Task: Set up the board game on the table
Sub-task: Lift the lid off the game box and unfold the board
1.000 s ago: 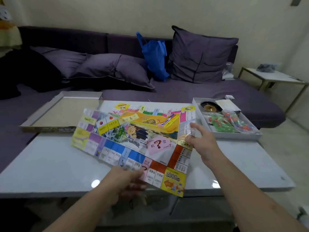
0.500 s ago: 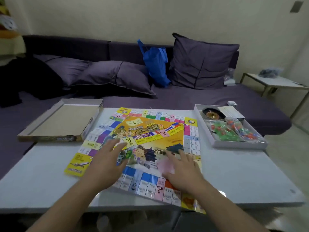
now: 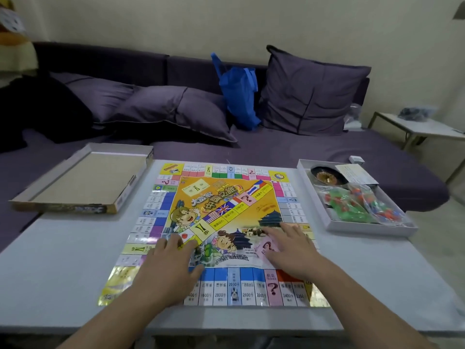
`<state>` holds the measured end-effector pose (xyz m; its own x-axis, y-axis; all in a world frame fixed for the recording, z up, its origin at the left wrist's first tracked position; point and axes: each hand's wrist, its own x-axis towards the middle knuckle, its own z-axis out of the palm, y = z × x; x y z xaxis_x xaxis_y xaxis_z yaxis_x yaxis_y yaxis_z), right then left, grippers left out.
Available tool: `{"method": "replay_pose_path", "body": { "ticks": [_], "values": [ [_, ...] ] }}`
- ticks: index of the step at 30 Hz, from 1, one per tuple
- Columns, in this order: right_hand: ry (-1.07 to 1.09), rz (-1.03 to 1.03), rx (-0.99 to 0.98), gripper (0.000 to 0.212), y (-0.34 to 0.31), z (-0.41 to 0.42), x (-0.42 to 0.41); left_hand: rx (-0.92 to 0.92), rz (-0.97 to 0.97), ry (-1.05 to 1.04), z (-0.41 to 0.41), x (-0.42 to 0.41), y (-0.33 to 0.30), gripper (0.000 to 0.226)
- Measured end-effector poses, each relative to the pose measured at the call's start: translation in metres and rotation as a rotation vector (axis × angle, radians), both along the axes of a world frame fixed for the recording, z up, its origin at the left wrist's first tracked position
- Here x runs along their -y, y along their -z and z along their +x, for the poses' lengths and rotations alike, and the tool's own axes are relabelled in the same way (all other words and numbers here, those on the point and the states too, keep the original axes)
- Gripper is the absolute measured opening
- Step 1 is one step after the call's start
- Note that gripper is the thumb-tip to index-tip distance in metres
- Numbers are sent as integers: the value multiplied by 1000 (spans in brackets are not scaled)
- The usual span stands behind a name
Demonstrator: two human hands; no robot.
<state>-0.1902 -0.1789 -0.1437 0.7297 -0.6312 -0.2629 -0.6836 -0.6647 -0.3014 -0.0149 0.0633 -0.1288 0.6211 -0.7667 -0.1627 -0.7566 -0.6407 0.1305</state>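
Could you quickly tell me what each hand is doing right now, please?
Left hand: open, flat on the colourful glossy paper game board, holding nothing.
Right hand: open, fingers spread, pressing on the same board.

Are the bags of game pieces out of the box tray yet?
No, the bags of game pieces lie inside the box tray to the right of the game board.

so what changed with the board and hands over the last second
The board went from held tilted above the table to lying flat on it. Both hands let go of its edges; the left hand and right hand now press flat on it. Lid and box stayed put.
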Motion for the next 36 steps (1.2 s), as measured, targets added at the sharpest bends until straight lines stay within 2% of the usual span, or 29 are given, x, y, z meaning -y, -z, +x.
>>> {"method": "replay_pose_path", "body": {
  "ticks": [7,12,16,30,36],
  "values": [
    [57,-286,155,66,-7,35,5,-3,-220,-32,43,47,2,62],
    [-5,-272,165,72,-2,88,29,4,-137,9,79,102,14,75],
    [-24,-272,69,73,23,106,42,47,-75,35,92,113,41,78],
    [-17,-291,55,74,36,105,45,76,-85,41,94,113,49,78],
    [-14,-295,59,74,34,105,43,61,-157,-5,108,116,43,85]
  ]
}}
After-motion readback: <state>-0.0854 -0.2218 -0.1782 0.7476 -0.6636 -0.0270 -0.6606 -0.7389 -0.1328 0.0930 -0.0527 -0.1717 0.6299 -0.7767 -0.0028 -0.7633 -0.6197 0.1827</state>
